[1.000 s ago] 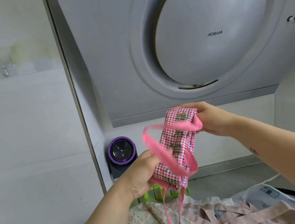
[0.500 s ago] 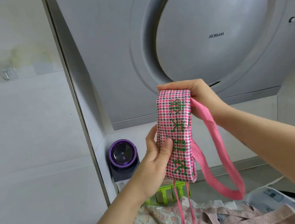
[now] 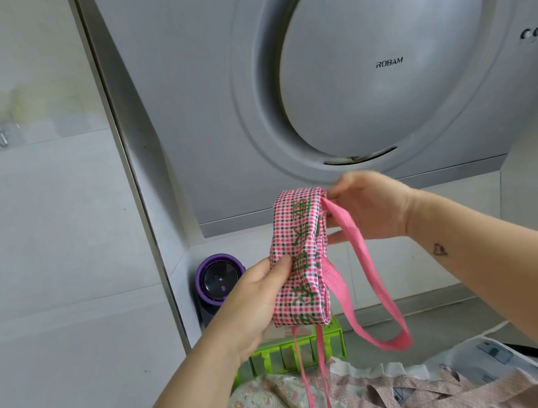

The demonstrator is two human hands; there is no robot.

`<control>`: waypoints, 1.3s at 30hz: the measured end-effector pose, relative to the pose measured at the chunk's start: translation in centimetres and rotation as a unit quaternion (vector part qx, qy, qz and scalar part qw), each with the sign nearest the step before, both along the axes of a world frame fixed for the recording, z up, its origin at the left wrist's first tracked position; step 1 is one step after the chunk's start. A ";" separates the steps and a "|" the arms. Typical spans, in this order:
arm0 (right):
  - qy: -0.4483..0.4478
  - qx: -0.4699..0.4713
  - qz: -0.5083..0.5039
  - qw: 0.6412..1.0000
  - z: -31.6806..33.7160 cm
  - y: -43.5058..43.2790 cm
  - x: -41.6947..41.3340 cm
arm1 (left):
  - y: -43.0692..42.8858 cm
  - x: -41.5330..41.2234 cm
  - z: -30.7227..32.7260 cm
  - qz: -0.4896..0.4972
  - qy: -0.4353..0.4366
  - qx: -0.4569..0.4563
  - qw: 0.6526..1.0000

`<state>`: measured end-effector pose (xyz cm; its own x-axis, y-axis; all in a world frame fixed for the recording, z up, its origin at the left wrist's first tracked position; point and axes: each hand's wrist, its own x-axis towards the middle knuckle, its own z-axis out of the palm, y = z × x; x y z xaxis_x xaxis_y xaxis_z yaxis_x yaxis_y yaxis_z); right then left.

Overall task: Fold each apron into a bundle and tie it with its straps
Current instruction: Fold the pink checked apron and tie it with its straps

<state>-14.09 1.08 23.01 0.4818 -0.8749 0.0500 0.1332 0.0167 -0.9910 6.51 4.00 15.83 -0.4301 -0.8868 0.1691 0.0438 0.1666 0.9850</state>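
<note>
Holding folded apron (image 3: pixel 298 262) just below hood (image 3: pixel 377 50). Clamping lower edge with left hand (image 3: pixel 257 302); pinching top with right hand (image 3: pixel 368 207), probably strap (image 3: pixel 367 276) too. Judging it soft, light, floppy; gripping both ends best.

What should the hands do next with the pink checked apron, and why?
Probably the right hand should wind the wide pink loop around the folded apron. The left hand grips the bundle, but the loop and the two thin straps hang loose, so nothing ties it yet.
</note>
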 end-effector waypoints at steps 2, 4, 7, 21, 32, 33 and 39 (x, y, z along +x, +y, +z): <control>0.004 0.034 0.004 0.999 -0.3 0.0 0.3 | -0.5 0.1 -0.6 0.029 -0.065 -0.037 0.997; 0.089 -0.002 -0.068 0.994 -0.6 0.0 1.4 | -0.6 -0.2 -1.0 0.044 -0.102 -0.046 0.993; 0.081 -0.048 -0.211 0.973 -1.0 -0.7 2.9 | -0.3 -1.1 -1.0 0.046 -0.076 -0.026 0.996; -0.049 -0.016 -0.300 0.952 -1.3 -1.2 4.7 | -0.1 -1.8 -1.4 0.039 -0.079 -0.093 0.992; -0.061 -0.005 -0.318 0.946 -1.2 -1.2 4.6 | 0.7 -1.9 -1.7 0.041 0.007 -0.134 0.990; -0.056 -0.011 -0.332 0.942 -1.3 -1.3 4.6 | 0.5 -1.9 -1.5 0.033 0.027 -0.113 0.993; 0.099 -0.028 -0.285 0.953 -1.3 -1.4 4.7 | 0.1 -1.3 1.0 -0.117 0.037 0.069 0.990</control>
<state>-9.35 -0.27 21.67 -0.0655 -0.9960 0.0615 -0.0846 -0.0559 -0.9948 5.25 4.11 16.84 -0.6179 -0.7809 0.0917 0.1376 0.0074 0.9905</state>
